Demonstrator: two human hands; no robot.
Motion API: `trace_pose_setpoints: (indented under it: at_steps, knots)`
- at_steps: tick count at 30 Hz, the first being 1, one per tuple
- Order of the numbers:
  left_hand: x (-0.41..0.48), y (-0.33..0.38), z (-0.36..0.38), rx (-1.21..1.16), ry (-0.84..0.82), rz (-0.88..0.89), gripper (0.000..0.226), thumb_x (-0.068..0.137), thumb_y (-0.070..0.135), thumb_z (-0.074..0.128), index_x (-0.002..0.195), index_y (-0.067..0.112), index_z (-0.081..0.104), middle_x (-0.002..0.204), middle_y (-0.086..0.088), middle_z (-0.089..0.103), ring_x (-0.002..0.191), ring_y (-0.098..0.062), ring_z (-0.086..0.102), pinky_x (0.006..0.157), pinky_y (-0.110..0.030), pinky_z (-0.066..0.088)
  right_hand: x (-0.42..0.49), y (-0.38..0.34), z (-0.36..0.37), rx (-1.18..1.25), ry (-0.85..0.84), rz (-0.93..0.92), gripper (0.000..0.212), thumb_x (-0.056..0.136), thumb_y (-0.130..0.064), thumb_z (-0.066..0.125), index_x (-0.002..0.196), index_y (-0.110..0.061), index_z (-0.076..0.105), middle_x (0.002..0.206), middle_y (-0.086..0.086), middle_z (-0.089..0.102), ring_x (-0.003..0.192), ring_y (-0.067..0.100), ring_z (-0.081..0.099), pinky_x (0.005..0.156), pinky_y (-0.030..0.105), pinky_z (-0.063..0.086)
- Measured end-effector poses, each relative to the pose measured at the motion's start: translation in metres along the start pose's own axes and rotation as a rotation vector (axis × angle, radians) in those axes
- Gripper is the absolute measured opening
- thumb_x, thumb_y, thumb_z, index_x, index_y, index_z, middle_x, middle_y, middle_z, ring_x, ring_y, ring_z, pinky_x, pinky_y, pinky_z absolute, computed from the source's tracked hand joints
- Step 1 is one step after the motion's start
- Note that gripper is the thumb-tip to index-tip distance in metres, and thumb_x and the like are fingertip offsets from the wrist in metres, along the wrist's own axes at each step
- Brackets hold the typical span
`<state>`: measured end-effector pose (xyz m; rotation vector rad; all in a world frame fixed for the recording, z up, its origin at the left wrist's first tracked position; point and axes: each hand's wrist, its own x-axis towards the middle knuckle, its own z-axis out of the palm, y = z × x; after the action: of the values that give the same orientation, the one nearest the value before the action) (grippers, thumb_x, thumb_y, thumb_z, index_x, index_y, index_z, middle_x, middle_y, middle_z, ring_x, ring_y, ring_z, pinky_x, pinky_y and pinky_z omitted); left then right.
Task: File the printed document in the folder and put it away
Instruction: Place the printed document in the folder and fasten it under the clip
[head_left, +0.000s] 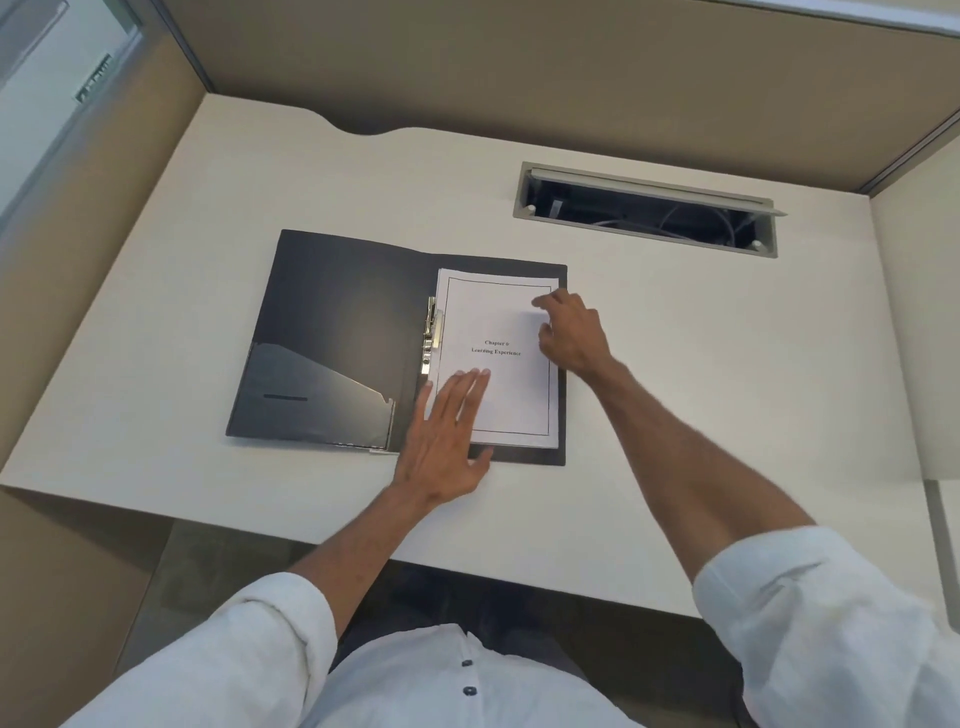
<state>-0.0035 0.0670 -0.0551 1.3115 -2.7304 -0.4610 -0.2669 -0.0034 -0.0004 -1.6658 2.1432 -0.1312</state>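
Note:
A dark folder (337, 332) lies open and flat on the white desk (701, 389). On its right half rests the printed document (498, 395), a white stack with a bordered title page, its left edge at the metal clip (432, 332) by the spine. My left hand (447, 441) lies flat, fingers together, on the document's lower left corner. My right hand (571, 332) touches the document's upper right edge with curled fingers; nothing is gripped in it. A clear pocket (322, 400) sits on the folder's left inside cover.
An open cable tray slot (649, 210) with wires inside is cut into the desk at the back right. Beige partition walls (467, 62) enclose the desk at the back and both sides. The desk's front edge runs just ahead of my body.

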Motion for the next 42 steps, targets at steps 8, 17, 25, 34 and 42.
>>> trace_pose_setpoints:
  at_steps: [8,17,25,34,42]
  knots:
    - [0.018,0.013,0.025,0.054,-0.07,0.078,0.107,0.094,0.061,0.061,0.178,0.021,0.008,0.186,0.001,0.011,0.173,-0.024,0.019,0.139,-0.061,0.014,0.053,0.004,-0.005,-0.114,0.014,-0.1,0.064,0.098,0.003,0.05,0.16,-0.012,0.048,0.16,0.01,0.047,0.151,0.033,0.043,0.123,0.049,0.036]
    - [0.025,0.007,0.033,0.014,-0.074,0.08,0.113,0.091,0.063,0.066,0.176,0.027,0.001,0.185,0.001,0.015,0.17,-0.026,0.028,0.139,-0.062,0.017,0.103,-0.017,-0.004,-0.171,-0.095,-0.16,0.056,0.095,0.004,0.051,0.15,-0.01,0.054,0.15,0.011,0.05,0.143,0.033,0.047,0.118,0.051,0.04]
    - [0.03,0.001,0.036,0.014,-0.054,0.095,0.108,0.092,0.061,0.067,0.176,0.023,0.011,0.184,-0.001,0.022,0.167,-0.028,0.036,0.138,-0.062,0.02,0.112,-0.023,0.001,-0.118,-0.102,-0.127,0.048,0.094,0.006,0.051,0.14,-0.007,0.058,0.144,0.012,0.054,0.136,0.033,0.051,0.113,0.047,0.044]
    - [0.03,0.0,0.035,0.008,-0.084,0.118,0.105,0.095,0.058,0.064,0.176,0.024,0.006,0.183,-0.001,0.023,0.166,-0.027,0.038,0.138,-0.062,0.023,0.109,-0.025,0.003,-0.098,-0.098,-0.101,0.046,0.092,0.007,0.052,0.135,-0.006,0.058,0.141,0.011,0.053,0.134,0.034,0.05,0.115,0.05,0.042]
    - [0.031,-0.007,0.025,-0.092,-0.015,0.082,0.095,0.1,0.061,0.055,0.177,0.023,0.013,0.184,0.005,0.02,0.167,-0.021,0.033,0.14,-0.059,0.018,0.091,-0.026,-0.002,0.003,0.017,-0.083,0.056,0.086,0.008,0.05,0.138,-0.011,0.057,0.139,0.008,0.055,0.131,0.032,0.052,0.109,0.046,0.042]
